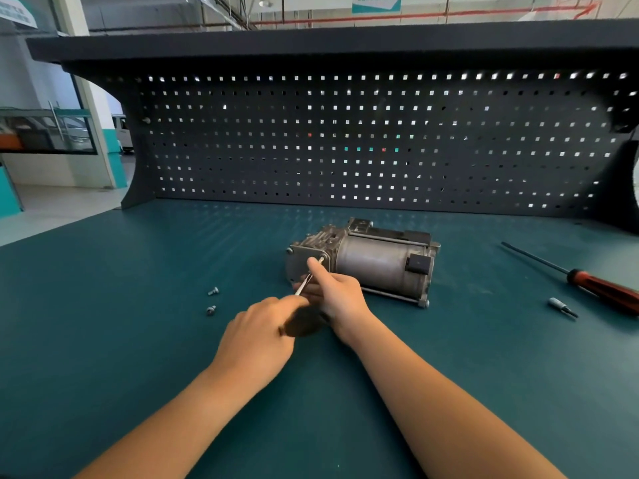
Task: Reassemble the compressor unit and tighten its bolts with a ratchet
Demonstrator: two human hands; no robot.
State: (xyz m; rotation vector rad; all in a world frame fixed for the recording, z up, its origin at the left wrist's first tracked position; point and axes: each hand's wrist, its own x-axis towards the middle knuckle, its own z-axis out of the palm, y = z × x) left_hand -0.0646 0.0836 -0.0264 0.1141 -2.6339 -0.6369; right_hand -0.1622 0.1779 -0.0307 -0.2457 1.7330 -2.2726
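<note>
On my feed the compressor [373,261] lies on its side on the green bench mat [138,305], near the middle and in front of the dark pegboard [345,140], with its flat end plate turned toward the hands.

The left hand [262,326] is wrapped round the dark handle of the tool [304,321], fingers curled tight over it. The handle is blurred, so I cannot make out its exact form. From it a thin bright shaft runs up and away to the upper right corner of the end plate, where the tip meets the housing.

The right hand [337,292] sits just beside the left hand, against the end plate. Its index finger [315,267] lies straight along the shaft, almost to the tip, and presses on it. The other fingers are bent in under the shaft, so the grip is narrow and closed on the metal, not spread.

A seated bolt [289,251] shows at the plate's upper left corner. Two loose bolts [213,291] lie on the mat to the left of the unit, close together and apart from both hands.

Well off to the right lie a screwdriver [601,288] with a red and black handle and, just in front of it, a small bit [562,307]; neither hand touches them.
</note>
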